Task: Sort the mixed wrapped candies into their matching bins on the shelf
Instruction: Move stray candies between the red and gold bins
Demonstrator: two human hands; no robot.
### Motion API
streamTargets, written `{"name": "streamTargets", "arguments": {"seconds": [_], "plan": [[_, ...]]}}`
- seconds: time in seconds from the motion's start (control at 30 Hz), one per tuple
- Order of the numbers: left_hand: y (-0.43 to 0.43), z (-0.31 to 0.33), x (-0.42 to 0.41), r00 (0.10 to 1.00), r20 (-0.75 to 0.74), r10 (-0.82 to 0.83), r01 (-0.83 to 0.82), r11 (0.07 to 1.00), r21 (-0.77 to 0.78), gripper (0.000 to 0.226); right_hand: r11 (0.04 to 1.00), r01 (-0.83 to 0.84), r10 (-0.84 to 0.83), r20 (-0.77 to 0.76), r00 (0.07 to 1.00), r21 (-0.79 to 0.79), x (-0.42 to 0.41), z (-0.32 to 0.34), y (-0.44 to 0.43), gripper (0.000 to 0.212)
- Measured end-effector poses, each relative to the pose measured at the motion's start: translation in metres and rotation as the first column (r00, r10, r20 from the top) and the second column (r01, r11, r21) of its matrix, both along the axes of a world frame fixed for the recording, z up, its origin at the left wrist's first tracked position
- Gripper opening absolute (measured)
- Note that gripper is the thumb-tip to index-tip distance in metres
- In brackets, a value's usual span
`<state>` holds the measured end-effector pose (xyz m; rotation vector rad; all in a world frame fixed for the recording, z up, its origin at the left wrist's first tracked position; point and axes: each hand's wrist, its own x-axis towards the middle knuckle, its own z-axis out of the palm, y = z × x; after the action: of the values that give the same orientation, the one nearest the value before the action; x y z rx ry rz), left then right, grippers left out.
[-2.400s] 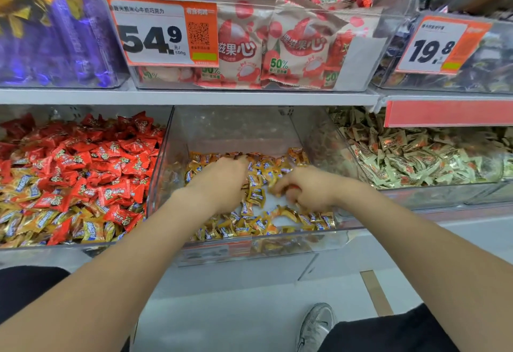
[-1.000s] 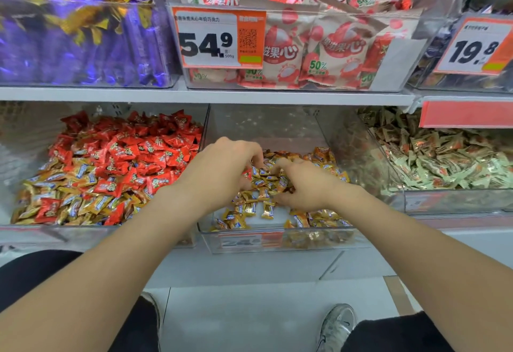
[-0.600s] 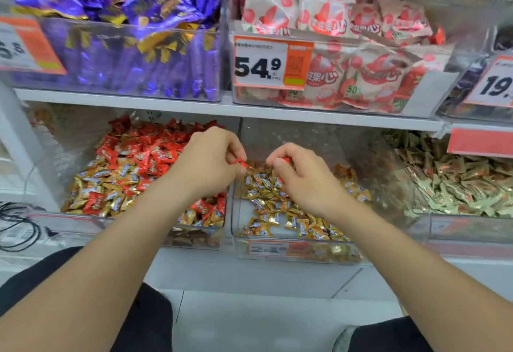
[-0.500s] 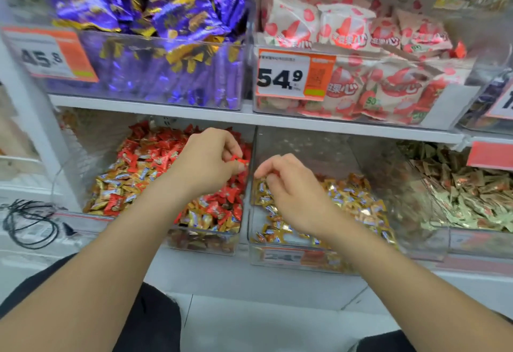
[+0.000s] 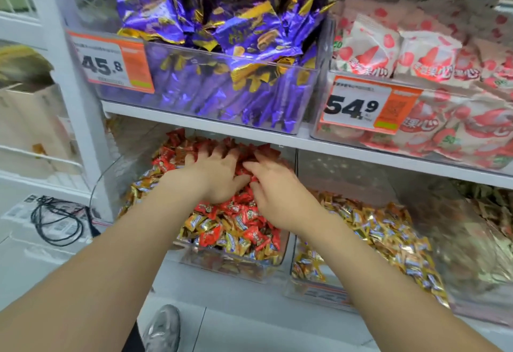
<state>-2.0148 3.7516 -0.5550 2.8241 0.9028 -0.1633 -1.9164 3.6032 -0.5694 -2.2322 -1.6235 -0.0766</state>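
Closely, left hand (image 5: 219, 177) beside right hand (image 5: 280, 196)

The white upper shelf (image 5: 200, 125) carries two clear bins side by side. The purple bin (image 5: 236, 57) is heaped with purple-and-gold packets (image 5: 244, 29) and bears a 45.8 tag (image 5: 111, 65). The red-white bin (image 5: 444, 92) bears a 54.9 tag (image 5: 366, 107). On the level below, three more clear bins stand just beside one another: the mixed bin (image 5: 230, 264) with red and gold candies (image 5: 233, 229) together, the gold bin (image 5: 313, 290) with gold candies (image 5: 383, 229) only, and a blurred pale bin (image 5: 472, 282) at far right.
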Motion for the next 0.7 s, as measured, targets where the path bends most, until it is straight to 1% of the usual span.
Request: {"name": "streamTargets", "arguments": {"seconds": [0.07,0.17,0.3,0.37,0.5,0.6,0.67,0.7], "plan": [[0.004,0.004,0.007,1.000,0.011,-0.019,0.018,1.000,0.006,0.078,1.000,0.002,0.000,0.064,0.998,-0.026,-0.003,-0.004,-0.001,0.053],[0.013,0.005,0.013,1.000,-0.013,-0.025,0.025,1.000,-0.002,0.086,0.999,0.021,-0.022,0.038,0.999,0.044,-0.009,-0.007,-0.014,0.059],[0.017,0.006,0.010,0.999,0.001,-0.051,0.051,0.999,-0.009,0.088,0.995,0.067,-0.068,0.001,0.998,0.074,-0.015,-0.009,-0.041,0.055],[0.015,0.009,0.007,0.995,0.057,-0.080,0.079,0.997,0.008,0.082,0.994,0.081,-0.082,0.010,0.997,0.068,-0.019,-0.009,-0.053,0.051],[0.003,0.008,-0.002,0.967,0.203,-0.157,0.160,0.987,-0.001,0.070,0.995,0.096,-0.095,0.117,0.989,-0.007,-0.033,-0.010,-0.066,0.040],[-0.011,0.004,-0.013,0.946,0.229,-0.229,0.233,0.972,0.008,0.067,0.970,0.240,-0.242,0.123,0.962,0.029,-0.047,-0.007,-0.062,0.037],[-0.014,0.003,-0.020,0.932,0.247,-0.265,0.265,0.964,0.033,0.065,0.923,0.383,-0.384,0.091,0.919,0.031,-0.056,-0.004,-0.055,0.043],[-0.012,0.003,-0.024,0.917,0.293,-0.270,0.268,0.962,0.048,0.058,0.903,0.430,-0.430,0.039,0.902,0.009,-0.058,-0.003,-0.051,0.050]]}}
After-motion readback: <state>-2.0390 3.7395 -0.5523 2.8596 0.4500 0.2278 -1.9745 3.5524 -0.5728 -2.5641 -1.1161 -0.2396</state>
